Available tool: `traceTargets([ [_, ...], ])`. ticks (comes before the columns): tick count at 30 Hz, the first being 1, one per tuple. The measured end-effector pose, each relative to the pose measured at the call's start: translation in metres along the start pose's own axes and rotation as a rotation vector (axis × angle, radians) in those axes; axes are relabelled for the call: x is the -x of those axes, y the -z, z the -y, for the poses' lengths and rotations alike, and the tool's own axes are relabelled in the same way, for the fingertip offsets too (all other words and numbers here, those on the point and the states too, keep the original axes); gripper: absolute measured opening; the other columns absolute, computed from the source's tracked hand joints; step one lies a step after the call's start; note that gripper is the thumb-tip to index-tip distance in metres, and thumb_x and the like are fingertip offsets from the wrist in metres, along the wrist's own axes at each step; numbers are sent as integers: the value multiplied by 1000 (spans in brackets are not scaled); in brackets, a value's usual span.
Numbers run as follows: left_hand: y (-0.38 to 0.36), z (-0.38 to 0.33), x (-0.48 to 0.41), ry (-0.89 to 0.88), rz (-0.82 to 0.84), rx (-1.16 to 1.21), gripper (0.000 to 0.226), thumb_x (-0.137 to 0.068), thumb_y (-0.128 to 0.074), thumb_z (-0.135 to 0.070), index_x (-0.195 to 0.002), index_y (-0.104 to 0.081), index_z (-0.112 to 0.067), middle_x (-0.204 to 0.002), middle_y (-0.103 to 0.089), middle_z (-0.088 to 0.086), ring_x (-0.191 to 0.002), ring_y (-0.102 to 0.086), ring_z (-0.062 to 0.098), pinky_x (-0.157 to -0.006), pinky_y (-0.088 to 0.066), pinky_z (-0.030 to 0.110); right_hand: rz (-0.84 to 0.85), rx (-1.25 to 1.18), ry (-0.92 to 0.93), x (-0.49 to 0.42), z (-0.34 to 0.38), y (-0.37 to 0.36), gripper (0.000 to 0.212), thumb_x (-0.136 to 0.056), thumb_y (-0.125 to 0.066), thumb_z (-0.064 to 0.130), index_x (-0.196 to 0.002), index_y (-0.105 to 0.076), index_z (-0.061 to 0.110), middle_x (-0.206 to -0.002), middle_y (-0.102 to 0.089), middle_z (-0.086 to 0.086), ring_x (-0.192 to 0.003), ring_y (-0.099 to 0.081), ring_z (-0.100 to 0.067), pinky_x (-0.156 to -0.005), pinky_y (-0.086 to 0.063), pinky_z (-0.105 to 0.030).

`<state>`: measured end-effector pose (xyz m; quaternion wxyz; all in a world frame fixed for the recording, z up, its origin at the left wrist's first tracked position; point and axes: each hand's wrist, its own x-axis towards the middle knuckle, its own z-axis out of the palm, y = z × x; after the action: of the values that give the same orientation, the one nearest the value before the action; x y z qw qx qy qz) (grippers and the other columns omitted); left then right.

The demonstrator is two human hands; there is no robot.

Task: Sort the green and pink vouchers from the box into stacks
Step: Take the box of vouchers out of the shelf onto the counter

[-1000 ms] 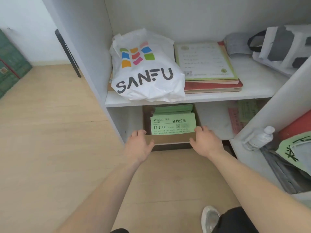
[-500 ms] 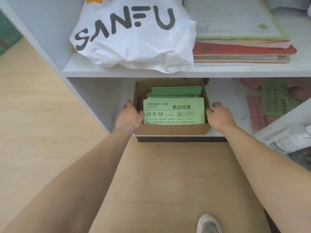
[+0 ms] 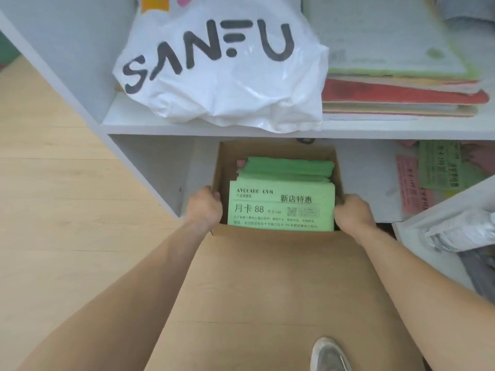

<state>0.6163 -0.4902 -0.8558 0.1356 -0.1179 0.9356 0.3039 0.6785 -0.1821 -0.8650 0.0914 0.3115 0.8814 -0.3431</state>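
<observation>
An open cardboard box [image 3: 276, 148] sits in the bottom compartment of a white shelf unit, its front edge at the shelf's lip. Inside lies a thick pile of green vouchers [image 3: 281, 207] with black print; a pink edge [image 3: 240, 163] peeks out at the pile's back left. My left hand [image 3: 205, 207] grips the box's left wall near the front. On the opposite side my right hand [image 3: 352, 212] grips the right wall, fingers curled over its rim.
Loose pink vouchers [image 3: 409, 188] and green vouchers [image 3: 439, 167] lie on the same shelf to the right. Above, a white SANFU bag [image 3: 222, 65] and a stack of folders [image 3: 401, 95] fill the upper shelf. Wooden floor and my shoe [image 3: 330, 354] are below.
My head has come closer and lower to the shelf. Both hands have shifted from the box's front edge to its side walls, and the box has slid slightly forward.
</observation>
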Motion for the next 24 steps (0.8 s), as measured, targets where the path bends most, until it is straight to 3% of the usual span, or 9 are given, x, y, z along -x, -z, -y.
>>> traceTargets([
  [6,55,22,130,88,150,19,27,-106,-41,-22,-107,-61,-4,-107,-69,21,-102,-62,39,-74,-39,32,122,77,-97,142,-15,43,34,-105,-42,31,-95,-64,7,-89,-60,-9,-81,-56,-29,-68,-41,-33],
  [11,165,-4,253,142,265,60,19,-107,-41,-14,-97,-56,-9,-91,-62,10,-84,-56,29,-64,-31,30,200,81,-177,284,9,120,39,-105,-39,33,-88,-63,7,-87,-66,-10,-79,-61,-29,-72,-50,-38],
  [16,305,-39,366,150,302,66,23,-106,-41,-21,-102,-62,-13,-95,-71,10,-93,-66,33,-77,-50,36,235,96,-228,432,83,234,36,-106,-39,31,-95,-63,6,-93,-66,-10,-87,-61,-29,-76,-46,-37],
  [19,388,-79,415,142,265,59,23,-107,-41,-23,-103,-62,-13,-98,-68,10,-90,-63,31,-74,-45,33,233,95,-215,492,135,305,33,-107,-38,31,-94,-62,11,-89,-65,-6,-84,-60,-25,-72,-44,-34],
  [21,436,-109,434,121,234,76,20,-107,-41,-19,-98,-58,-12,-97,-65,11,-87,-57,29,-72,-40,31,204,108,-183,512,166,346,36,-105,-40,34,-96,-64,9,-95,-68,-9,-87,-62,-27,-77,-50,-37],
  [24,493,-147,440,41,187,77,21,-105,-44,-15,-100,-63,-10,-100,-69,12,-94,-64,33,-74,-44,33,154,114,-107,523,216,404,36,-104,-41,34,-101,-64,7,-100,-68,-13,-93,-63,-31,-80,-52,-39],
])
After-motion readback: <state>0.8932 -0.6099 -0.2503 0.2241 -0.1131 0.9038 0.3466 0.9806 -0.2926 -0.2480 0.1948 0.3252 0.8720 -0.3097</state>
